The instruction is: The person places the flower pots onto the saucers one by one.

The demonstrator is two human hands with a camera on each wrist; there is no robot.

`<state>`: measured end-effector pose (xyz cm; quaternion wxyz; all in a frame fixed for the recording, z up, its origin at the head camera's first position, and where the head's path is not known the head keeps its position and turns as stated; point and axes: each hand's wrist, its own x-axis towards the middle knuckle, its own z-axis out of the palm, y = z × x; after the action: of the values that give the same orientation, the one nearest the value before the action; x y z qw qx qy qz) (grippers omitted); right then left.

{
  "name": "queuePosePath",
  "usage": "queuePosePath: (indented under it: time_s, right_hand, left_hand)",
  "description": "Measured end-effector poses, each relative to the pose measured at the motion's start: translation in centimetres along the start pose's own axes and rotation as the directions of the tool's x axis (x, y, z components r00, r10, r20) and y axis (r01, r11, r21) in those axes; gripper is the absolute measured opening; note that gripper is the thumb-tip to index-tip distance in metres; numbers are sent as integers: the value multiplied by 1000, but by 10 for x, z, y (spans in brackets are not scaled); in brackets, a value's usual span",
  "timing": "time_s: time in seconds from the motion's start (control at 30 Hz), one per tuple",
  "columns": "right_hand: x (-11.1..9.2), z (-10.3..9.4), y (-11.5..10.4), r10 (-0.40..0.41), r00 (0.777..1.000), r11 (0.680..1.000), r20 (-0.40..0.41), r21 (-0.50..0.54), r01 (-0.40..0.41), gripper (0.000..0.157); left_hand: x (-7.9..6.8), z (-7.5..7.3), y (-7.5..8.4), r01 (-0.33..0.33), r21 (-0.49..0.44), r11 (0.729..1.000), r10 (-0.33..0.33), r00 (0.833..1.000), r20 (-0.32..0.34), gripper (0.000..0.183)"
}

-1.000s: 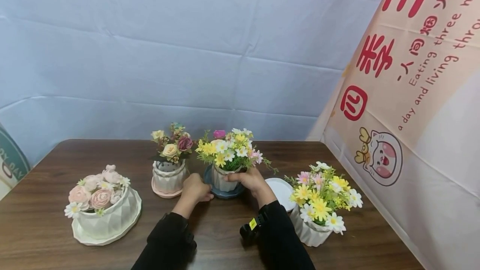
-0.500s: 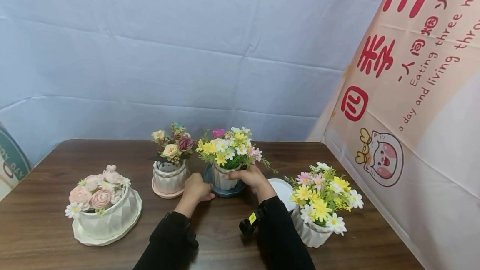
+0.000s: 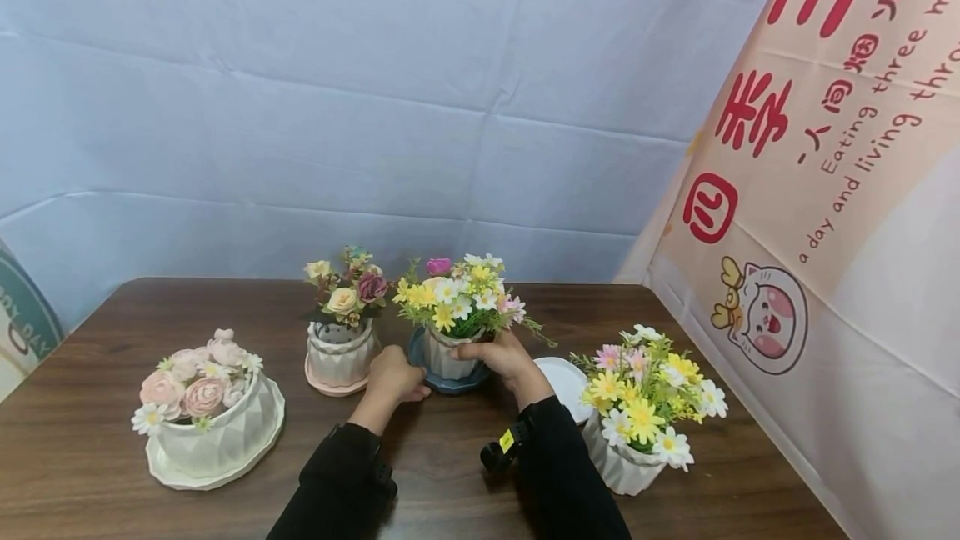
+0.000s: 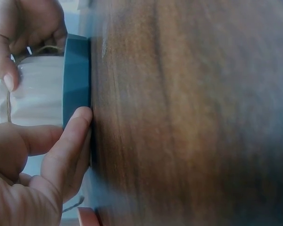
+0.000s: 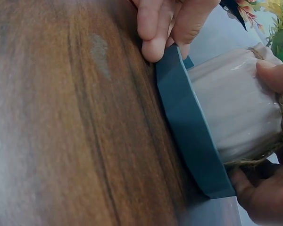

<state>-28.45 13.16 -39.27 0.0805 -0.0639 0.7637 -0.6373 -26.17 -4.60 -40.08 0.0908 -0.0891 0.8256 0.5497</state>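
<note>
A white fluted pot with yellow, white and pink artificial flowers stands in a blue saucer at the back middle. My left hand pinches the saucer's near-left rim, thumb inside and fingers along the outer wall, as the left wrist view shows. Around the pot's right side, my right hand grips near its upper edge, thumb on the front. Twine circles the pot in the right wrist view. The blue saucer sits on or very close to the tabletop.
Left of my hands, a rose pot stands in a pink saucer. A peony pot sits in a white saucer at far left. On the right, a white saucer lies behind another flower pot. Fabric backs the table.
Both hands keep their hold on the pot and the blue saucer; nothing on the table has visibly moved beyond a slight shift of the view.
</note>
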Motion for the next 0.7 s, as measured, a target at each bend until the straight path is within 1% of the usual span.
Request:
queuePosePath:
  time_s: [0.1, 0.33, 0.43, 0.53, 0.67, 0.7]
  right_hand:
    - [4, 0, 6, -13, 1000, 1000, -12, 7, 13, 77]
    - [1, 0, 8, -51, 998, 999, -33, 2, 51, 84]
    - [1, 1, 8, -65, 998, 998, -26, 14, 65, 86]
    - [2, 1, 8, -80, 997, 997, -19, 18, 80, 88]
    - [1, 1, 9, -80, 997, 997, -20, 13, 80, 89]
    - [1, 1, 10, -81, 997, 997, -20, 13, 81, 89]
  left_hand:
    - [0, 1, -1, -11, 1, 1000, 11, 1000, -4, 36]
    - [0, 0, -3, -29, 6, 1000, 29, 1000, 0, 35]
    - [0, -1, -4, -35, 2, 999, 35, 999, 2, 30]
    - [-2, -3, -5, -67, 15, 998, 67, 998, 4, 22]
    - [-4, -5, -6, -106, 4, 994, 106, 994, 11, 16]
    - [-3, -4, -7, -106, -2, 994, 106, 994, 11, 15]
